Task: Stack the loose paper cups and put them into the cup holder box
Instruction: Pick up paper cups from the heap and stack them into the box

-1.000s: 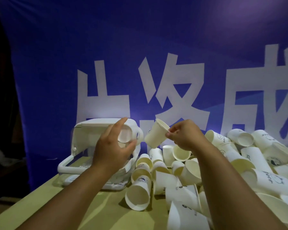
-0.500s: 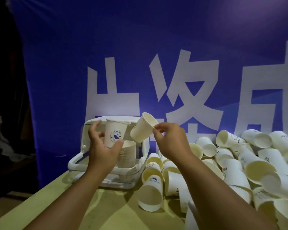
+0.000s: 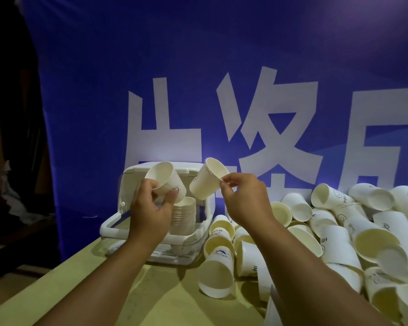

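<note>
Head view: left hand grips one cup with curled fingers, right hand pinches second cup by its rim, both tilted near the cup holder box, presumably to nest.

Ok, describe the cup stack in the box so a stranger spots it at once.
Under the leftmost white character of the blue banner sits a white box. Inside it stands the cup stack, beside the left hand. Unlike the loose cups strewn to its right, these are nested upright.

Loose white cups beside open box
</note>
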A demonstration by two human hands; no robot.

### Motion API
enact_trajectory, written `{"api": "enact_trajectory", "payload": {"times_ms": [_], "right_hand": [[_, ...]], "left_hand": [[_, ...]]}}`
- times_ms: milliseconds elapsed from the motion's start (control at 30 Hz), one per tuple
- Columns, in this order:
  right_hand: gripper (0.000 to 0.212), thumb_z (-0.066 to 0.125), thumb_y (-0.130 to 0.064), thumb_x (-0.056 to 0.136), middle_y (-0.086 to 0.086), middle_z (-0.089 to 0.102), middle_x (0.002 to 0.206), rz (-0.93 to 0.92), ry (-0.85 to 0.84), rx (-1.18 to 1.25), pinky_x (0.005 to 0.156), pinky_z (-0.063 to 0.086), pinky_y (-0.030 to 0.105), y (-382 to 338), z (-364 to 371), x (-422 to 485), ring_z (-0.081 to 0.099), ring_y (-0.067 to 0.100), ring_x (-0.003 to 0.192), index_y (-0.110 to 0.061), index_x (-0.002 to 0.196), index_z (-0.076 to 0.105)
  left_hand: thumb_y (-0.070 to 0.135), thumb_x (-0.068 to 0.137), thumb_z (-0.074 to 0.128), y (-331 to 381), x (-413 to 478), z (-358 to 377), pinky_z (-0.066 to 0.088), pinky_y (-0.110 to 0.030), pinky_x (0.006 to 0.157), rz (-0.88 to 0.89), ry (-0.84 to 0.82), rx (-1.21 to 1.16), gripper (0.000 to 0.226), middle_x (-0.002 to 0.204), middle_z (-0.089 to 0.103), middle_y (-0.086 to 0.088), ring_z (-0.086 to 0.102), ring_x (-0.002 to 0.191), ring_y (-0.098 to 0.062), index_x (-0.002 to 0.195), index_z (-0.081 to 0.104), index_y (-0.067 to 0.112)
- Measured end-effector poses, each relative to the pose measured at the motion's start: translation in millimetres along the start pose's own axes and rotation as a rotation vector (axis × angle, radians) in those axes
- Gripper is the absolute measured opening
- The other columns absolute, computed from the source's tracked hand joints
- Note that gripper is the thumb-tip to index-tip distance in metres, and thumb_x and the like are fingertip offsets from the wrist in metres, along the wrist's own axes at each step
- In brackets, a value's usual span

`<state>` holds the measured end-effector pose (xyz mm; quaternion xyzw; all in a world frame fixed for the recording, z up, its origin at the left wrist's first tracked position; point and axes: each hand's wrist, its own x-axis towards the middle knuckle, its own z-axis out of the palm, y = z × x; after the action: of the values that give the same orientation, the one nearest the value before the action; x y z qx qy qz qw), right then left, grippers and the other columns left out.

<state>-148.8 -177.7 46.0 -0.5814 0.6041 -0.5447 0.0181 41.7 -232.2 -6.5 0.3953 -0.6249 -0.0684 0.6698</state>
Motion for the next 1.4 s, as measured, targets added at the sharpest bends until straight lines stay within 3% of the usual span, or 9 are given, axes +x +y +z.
{"api": "enact_trajectory", "payload": {"times_ms": [133, 267, 467, 633, 800, 900, 1067, 1233, 1400], "right_hand": [[0.026, 0.063, -0.032, 0.095, -0.004, 0.067, 0.119, 0.009, 0.011, 0.006, 0.083, 0.048, 0.027, 0, 1, 0, 0.056, 0.009, 0.09, -0.026, 0.12, 0.069], [0.026, 0.063, -0.033, 0.094, -0.004, 0.067, 0.12, 0.017, 0.055, 0.01, 0.082, 0.048, 0.026, 1, 1, 0, 0.055, 0.009, 0.09, -0.026, 0.119, 0.069], [0.025, 0.062, -0.034, 0.095, -0.003, 0.063, 0.125, -0.012, 0.112, 0.038, 0.086, 0.047, 0.027, -4, 4, -3, 0.053, 0.01, 0.098, -0.027, 0.119, 0.069], [0.024, 0.06, -0.034, 0.096, -0.005, 0.063, 0.121, -0.044, 0.15, 0.063, 0.089, 0.05, 0.03, -7, 4, -6, 0.057, 0.013, 0.102, -0.027, 0.117, 0.069], [0.023, 0.06, -0.032, 0.097, -0.005, 0.062, 0.116, -0.118, 0.069, 0.005, 0.082, 0.044, 0.022, -9, 8, -9, 0.055, 0.01, 0.097, -0.027, 0.117, 0.07], [0.024, 0.059, -0.029, 0.097, -0.003, 0.061, 0.115, -0.162, 0.001, -0.108, 0.079, 0.04, 0.02, -11, 8, -11, 0.052, 0.009, 0.092, -0.024, 0.118, 0.07], [0.025, 0.065, -0.02, 0.094, -0.002, 0.059, 0.117, -0.329, -0.068, -0.358, 0.087, 0.053, 0.027, -15, 9, -16, 0.059, 0.015, 0.094, -0.024, 0.119, 0.067], [0.02, 0.061, -0.019, 0.097, -0.004, 0.055, 0.118, -0.352, -0.067, -0.307, 0.083, 0.05, 0.022, -18, 16, -19, 0.057, 0.014, 0.093, -0.023, 0.115, 0.069], [0.024, 0.065, -0.01, 0.091, 0.001, 0.061, 0.11, -0.273, -0.289, -0.344, 0.083, 0.047, 0.02, -16, 24, -22, 0.06, 0.019, 0.092, -0.02, 0.112, 0.069]], "left_hand": [[0.042, 0.1, 0.046, -9, 0, 1, 0.048, -0.021, 0.069, 0.111, -0.073, 0.119, 0.023, 0.107, 0.055, -0.001, 0.056, 0.094, -0.016, 0.101, 0.052, 0.02], [0.056, 0.096, 0.032, -21, -1, 1, 0.047, -0.019, 0.067, 0.12, -0.233, 0.276, 0.034, 0.11, 0.049, 0.004, 0.054, 0.093, -0.015, 0.102, 0.047, 0.027], [0.042, 0.105, 0.041, -20, 0, 4, 0.057, -0.045, 0.09, 0.114, -0.282, 0.414, 0.012, 0.122, 0.045, 0.007, 0.05, 0.106, -0.018, 0.111, 0.043, 0.032], [0.041, 0.106, 0.038, -14, 0, 1, 0.056, -0.039, 0.09, 0.104, -0.341, 0.389, 0.015, 0.141, 0.04, 0.006, 0.049, 0.117, -0.019, 0.113, 0.046, 0.03], [0.053, 0.098, 0.053, -9, -9, 2, 0.053, -0.041, 0.1, -0.019, -0.553, 0.372, 0.049, 0.134, 0.046, 0.016, 0.052, 0.12, -0.012, 0.141, 0.035, 0.037], [0.043, 0.093, 0.068, -5, -12, 5, 0.055, -0.044, 0.099, -0.055, -0.511, 0.289, 0.065, 0.138, 0.046, 0.01, 0.055, 0.122, -0.018, 0.137, 0.019, 0.042], [0.039, 0.084, 0.079, -5, -15, 1, 0.054, -0.047, 0.099, 0.043, -0.403, 0.275, 0.122, 0.155, 0.043, 0.001, 0.056, 0.127, -0.022, 0.138, -0.028, 0.062], [0.048, 0.083, 0.077, -6, -15, 1, 0.056, -0.044, 0.094, 0.154, -0.381, 0.343, 0.124, 0.152, 0.041, -0.005, 0.055, 0.121, -0.021, 0.136, -0.034, 0.062], [0.05, 0.085, 0.074, -8, -15, 2, 0.051, -0.04, 0.096, 0.221, -0.396, 0.352, 0.115, 0.156, 0.037, -0.003, 0.047, 0.126, -0.014, 0.145, -0.023, 0.061]]}}
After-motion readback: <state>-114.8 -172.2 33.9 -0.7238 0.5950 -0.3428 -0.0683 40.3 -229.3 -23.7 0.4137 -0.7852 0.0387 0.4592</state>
